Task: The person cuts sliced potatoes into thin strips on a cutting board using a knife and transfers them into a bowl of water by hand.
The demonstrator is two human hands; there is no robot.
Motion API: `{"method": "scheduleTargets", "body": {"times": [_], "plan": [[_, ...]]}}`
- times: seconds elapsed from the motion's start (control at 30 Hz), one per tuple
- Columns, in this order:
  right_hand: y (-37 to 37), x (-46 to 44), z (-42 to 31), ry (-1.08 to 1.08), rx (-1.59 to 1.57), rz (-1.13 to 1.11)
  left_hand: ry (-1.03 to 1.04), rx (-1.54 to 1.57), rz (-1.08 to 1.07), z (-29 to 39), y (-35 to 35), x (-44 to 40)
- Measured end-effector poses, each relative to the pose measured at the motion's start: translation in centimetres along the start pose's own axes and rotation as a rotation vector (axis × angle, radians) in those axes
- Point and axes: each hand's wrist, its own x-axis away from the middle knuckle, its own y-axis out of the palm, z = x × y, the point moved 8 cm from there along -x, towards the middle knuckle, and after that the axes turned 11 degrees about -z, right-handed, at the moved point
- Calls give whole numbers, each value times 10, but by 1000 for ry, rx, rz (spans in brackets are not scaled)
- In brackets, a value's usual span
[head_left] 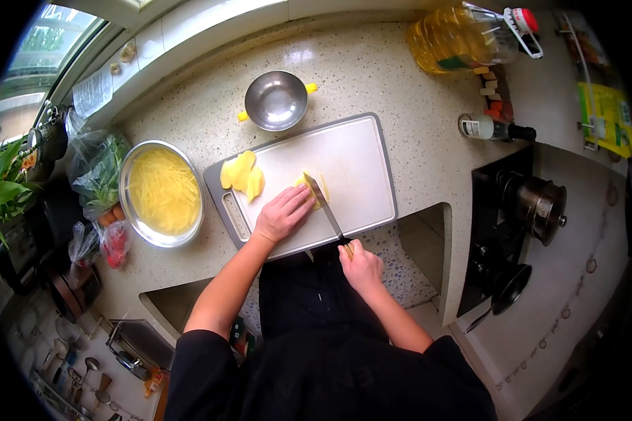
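A white cutting board (361, 165) with a grey edge lies at the counter's front. My right hand (361, 268) is closed round the handle of a kitchen knife (324, 205), whose blade points away from me across the board. Left of the blade, my left hand (286, 212) presses down on yellow potato slices (303, 179), its fingertips close beside the steel and partly hiding the pieces. A thin yellow piece (323, 184) shows right of the blade. More potato slices (240, 174) lie overlapping at the board's left end.
Left of the board stands a steel basin (160, 241) of thin potato shreds (163, 188). A small steel bowl (276, 102) with yellow handles sits behind. An oil jug (456, 38), a dark-capped bottle (486, 128), a stove with a pot (541, 203), and bagged greens (104, 172) surround the counter.
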Motion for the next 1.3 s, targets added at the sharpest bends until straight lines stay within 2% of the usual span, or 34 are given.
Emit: {"method": "scheduleTargets", "body": {"times": [0.3,0.7,1.3], "plan": [[7,9,17,43,-130,56,0,-2,15,1,0,1],[-4,16,4,-46,-51,24,8,-11,19,1,1,2],[2,0,-4,36,-15,-14,-6,19,13,-1,2,1]]}}
